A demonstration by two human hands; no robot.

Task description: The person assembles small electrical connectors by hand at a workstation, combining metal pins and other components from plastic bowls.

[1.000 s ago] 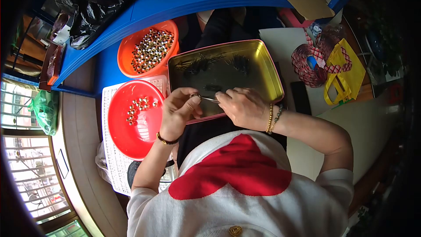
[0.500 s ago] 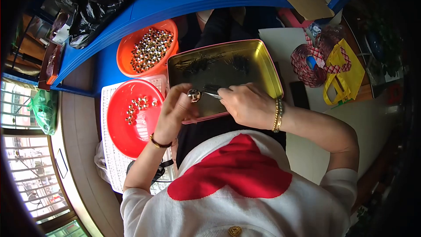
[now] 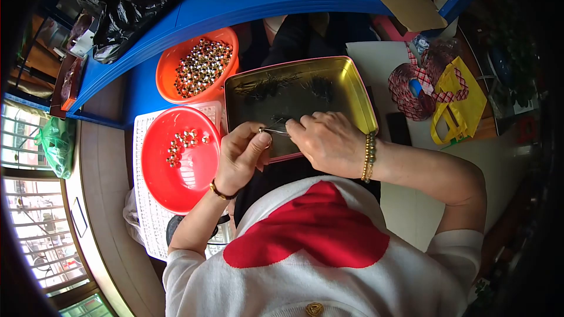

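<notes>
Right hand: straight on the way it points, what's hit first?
Likely the small shiny piece pinched in the left hand; the thin metal tool in the right hand points at it. Depth is unclear, so the tool's tip may be touching it.

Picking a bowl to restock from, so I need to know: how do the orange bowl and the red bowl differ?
The orange bowl holds a large heap of shiny pieces; the red bowl has only a small scatter, most of its inside bare. The orange bowl sits farther from the person; the red bowl is nearer. Both are round and open-topped.
</notes>
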